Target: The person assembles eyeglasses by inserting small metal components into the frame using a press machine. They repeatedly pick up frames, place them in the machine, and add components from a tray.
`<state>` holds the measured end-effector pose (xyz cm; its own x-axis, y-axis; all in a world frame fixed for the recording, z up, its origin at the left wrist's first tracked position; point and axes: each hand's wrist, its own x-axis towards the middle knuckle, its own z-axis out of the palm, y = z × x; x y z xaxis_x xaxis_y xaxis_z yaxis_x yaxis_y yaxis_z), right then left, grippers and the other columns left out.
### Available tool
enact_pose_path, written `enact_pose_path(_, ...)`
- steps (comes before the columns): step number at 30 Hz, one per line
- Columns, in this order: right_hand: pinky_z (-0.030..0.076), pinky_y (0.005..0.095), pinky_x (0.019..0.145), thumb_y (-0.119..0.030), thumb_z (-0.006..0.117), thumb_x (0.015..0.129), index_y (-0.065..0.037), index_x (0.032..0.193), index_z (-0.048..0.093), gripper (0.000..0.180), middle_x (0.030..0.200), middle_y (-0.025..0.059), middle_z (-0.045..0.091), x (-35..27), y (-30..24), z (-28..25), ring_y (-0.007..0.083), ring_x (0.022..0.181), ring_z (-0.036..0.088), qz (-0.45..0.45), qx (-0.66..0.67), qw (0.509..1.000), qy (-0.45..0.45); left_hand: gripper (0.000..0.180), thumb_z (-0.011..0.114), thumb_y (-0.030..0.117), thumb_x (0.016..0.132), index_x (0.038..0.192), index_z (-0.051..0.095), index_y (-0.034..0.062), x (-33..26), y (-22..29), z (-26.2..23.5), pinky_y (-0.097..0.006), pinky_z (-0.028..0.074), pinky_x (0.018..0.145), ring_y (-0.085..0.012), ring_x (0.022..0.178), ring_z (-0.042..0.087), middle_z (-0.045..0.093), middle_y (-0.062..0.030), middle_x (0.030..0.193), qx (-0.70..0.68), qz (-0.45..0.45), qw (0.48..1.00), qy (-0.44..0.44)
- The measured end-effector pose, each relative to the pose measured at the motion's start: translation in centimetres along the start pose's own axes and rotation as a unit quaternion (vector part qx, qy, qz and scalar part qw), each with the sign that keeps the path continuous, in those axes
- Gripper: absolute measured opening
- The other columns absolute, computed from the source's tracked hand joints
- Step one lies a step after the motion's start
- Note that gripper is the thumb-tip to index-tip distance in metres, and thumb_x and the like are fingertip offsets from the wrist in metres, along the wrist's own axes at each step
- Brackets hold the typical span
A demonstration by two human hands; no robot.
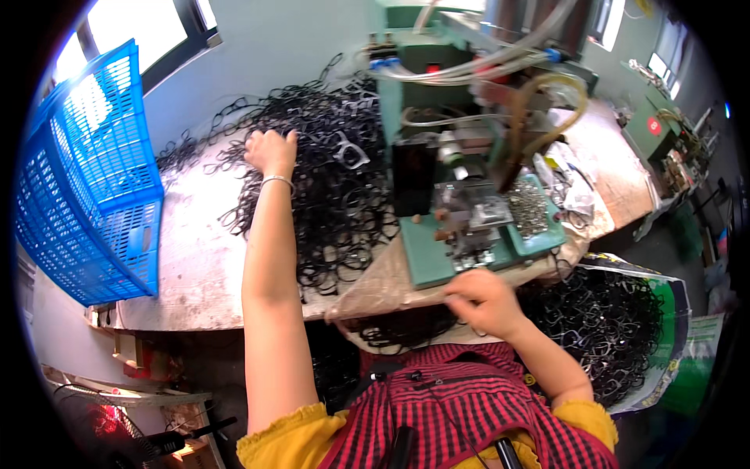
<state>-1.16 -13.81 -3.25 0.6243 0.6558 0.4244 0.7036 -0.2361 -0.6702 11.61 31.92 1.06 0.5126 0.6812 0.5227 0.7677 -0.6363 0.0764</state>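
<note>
Workroom with a pale tabletop [201, 262] beneath a window. From left to right: a blue lattice basket [129, 168]; the left hand [271, 152], fingers curled, above the upper left part of a heap of black eyeglass frames [336, 215], its grip indeterminable; a green machine [423, 256]; the right hand [486, 303], fingers bent, just before the machine's front edge, contents indeterminable; a green tray [541, 241] of small metal parts; a sack [678, 313] holding more frames.
</note>
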Motion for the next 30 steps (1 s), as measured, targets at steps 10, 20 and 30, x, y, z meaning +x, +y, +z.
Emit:
enact_pose_path(10, 0.051, 0.0436, 0.082, -0.020, 0.077, 0.080, -0.006, 0.103, 0.072, 0.028, 0.096, 0.0118, 0.069, -3.7, 17.0, -10.5, 0.0330, 0.098, 0.062, 0.123, -0.372, 0.882, 0.264, 0.038, 0.047, 0.044, 0.100, 0.105, 0.069, 0.0133, 1.2, 0.2, 0.6, -0.050, 0.054, 0.079, -0.0374, 0.098, 0.067, 0.068, -0.0125, 0.108, -0.035, 0.068, 0.996, 0.052)
enact_pose_path(20, 0.050, 0.0417, 0.066, -0.018, 0.072, 0.078, -0.011, 0.083, 0.066, 0.011, 0.083, 0.0060, 0.061, 2.3, 16.1, -12.8, 0.0283, 0.088, 0.061, 0.024, -0.313, 0.927, 0.204, 0.018, 0.062, 0.017, 0.097, 0.107, 0.066, 0.0018, -8.0, 1.1, -6.6, -0.035, 0.051, 0.077, -0.0209, 0.081, 0.063, 0.065, -0.0098, 0.091, -0.324, 0.102, 0.911, 0.233)
enact_pose_path(30, 0.054, 0.0419, 0.083, -0.006, 0.064, 0.082, -0.006, 0.095, 0.071, 0.015, 0.104, 0.0107, 0.069, 2.4, 18.9, -12.5, 0.0325, 0.109, 0.063, -0.070, -0.254, 0.942, 0.207, 0.011, 0.074, 0.011, 0.084, 0.095, 0.077, 0.0083, -32.4, 11.3, -17.1, -0.052, 0.046, 0.107, -0.0311, 0.101, 0.071, 0.077, -0.0103, 0.101, -0.571, 0.393, 0.720, 0.046)
